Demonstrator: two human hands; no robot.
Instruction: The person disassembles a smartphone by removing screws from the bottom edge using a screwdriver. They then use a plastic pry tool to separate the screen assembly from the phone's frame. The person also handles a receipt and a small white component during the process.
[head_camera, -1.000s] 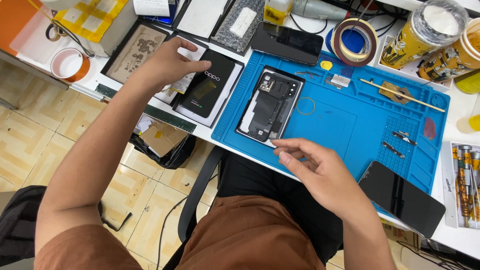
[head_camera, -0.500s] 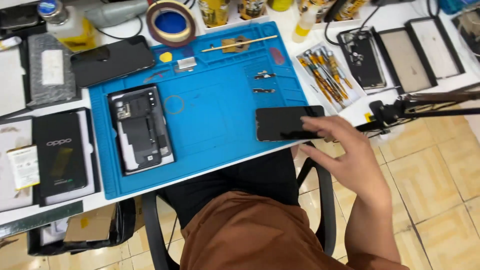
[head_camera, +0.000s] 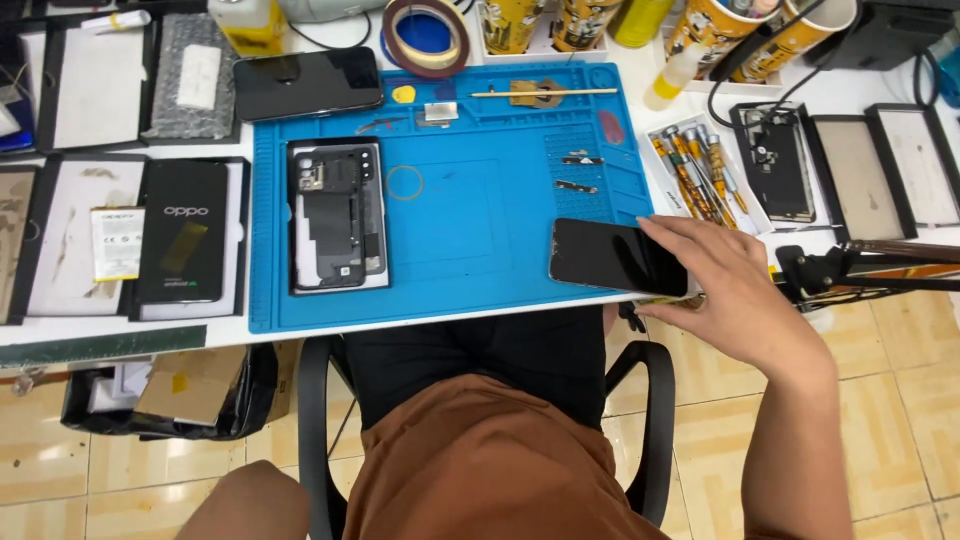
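The black phone screen (head_camera: 612, 257) is a flat, glossy dark slab with rounded corners, its glass face up and catching a dull reflection. It lies at the right front corner of the blue work mat (head_camera: 470, 230), its right end reaching past the mat's edge to the rim of the white tabletop (head_camera: 120, 330). The right hand (head_camera: 735, 295) lies on that right end, fingers spread loosely and curled over the screen's far edge, thumb low at the front edge; it touches the slab, but whether it truly grips it I cannot tell. The left hand is out of sight.

Half a second ago the same hand already lay on the screen at this corner of the mat, so the slab has barely shifted; the view has swung, so that the mat now sits nearer the middle. A second ago the screen lay off the mat near the person's right side, the right hand hovered over the mat's front edge, and the left hand reached out to the black box at the left.

On the mat's left half lies an opened phone body (head_camera: 337, 215), back cover off, its dark inner parts showing. Left of the mat sits a black phone box (head_camera: 182, 243). Beyond the mat's far edge lie another dark phone (head_camera: 306, 83) and a roll of tape (head_camera: 427, 35). A tray of screwdrivers (head_camera: 695, 175) stands just right of the mat.
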